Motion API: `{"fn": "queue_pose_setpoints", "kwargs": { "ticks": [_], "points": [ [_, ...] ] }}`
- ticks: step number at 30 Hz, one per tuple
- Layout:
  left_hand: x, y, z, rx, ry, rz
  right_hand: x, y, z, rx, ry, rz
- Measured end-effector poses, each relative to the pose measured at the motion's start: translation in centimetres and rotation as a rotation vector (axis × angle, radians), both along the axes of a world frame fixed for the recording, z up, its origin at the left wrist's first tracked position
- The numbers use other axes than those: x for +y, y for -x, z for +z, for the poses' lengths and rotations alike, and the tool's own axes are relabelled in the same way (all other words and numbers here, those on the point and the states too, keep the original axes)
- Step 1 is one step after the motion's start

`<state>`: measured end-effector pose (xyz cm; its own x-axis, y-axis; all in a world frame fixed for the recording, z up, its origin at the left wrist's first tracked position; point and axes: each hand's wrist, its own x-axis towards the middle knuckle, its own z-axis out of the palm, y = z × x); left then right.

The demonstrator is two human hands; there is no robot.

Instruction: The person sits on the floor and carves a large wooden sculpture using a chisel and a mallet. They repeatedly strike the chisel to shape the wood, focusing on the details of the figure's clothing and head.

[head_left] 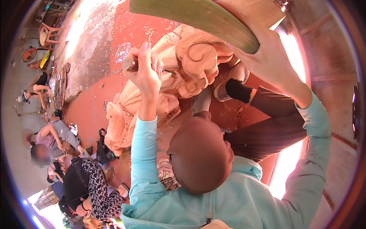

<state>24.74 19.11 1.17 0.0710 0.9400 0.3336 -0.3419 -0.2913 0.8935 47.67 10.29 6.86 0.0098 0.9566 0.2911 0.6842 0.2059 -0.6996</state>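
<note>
My left hand (pixel 145 70) is closed around a round wooden-handled chisel (pixel 130 65), thumb pointing up. A thin dark shaft reaches from this fist toward a pale carved wooden sculpture (pixel 196 57) with scrolls and curling folds. Raised at the upper right, my right hand (pixel 267 57) grips the end of a broad, greenish-brown wooden club (pixel 194 19). This club stretches leftward above the carving, close to the camera. The fingers on its upper side are partly cut off by the picture's edge. Whether the chisel's tip touches the wood is hidden.
Wood shavings lie on the red floor (pixel 89 105). A pale wooden block (pixel 259 13) shows behind my right hand. Shoes and dark-trousered legs (pixel 267 126) are beside the carving. Other people (pixel 87 183) sit at the left, near a black bag (pixel 103 149) and fans.
</note>
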Motion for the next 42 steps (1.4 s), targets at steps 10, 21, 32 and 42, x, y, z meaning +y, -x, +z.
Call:
{"fn": "queue_pose_setpoints", "kwargs": {
  "ticks": [10,21,32,42],
  "points": [
    [-0.1,-2.4,-0.1,0.160,0.065,-0.096,0.0,-1.9,0.0,-0.024,-0.046,0.026],
    [0.0,-3.0,0.2,0.221,0.041,-0.018,1.6,-0.8,1.9,-0.331,-0.088,0.102],
    [0.3,-2.9,-0.5,0.226,0.034,-0.050,2.3,-0.9,1.0,-0.481,-0.082,0.113],
    [0.1,-3.1,-0.8,0.198,0.031,-0.045,1.6,-1.4,0.3,-0.453,-0.150,0.080]
  ]
}}
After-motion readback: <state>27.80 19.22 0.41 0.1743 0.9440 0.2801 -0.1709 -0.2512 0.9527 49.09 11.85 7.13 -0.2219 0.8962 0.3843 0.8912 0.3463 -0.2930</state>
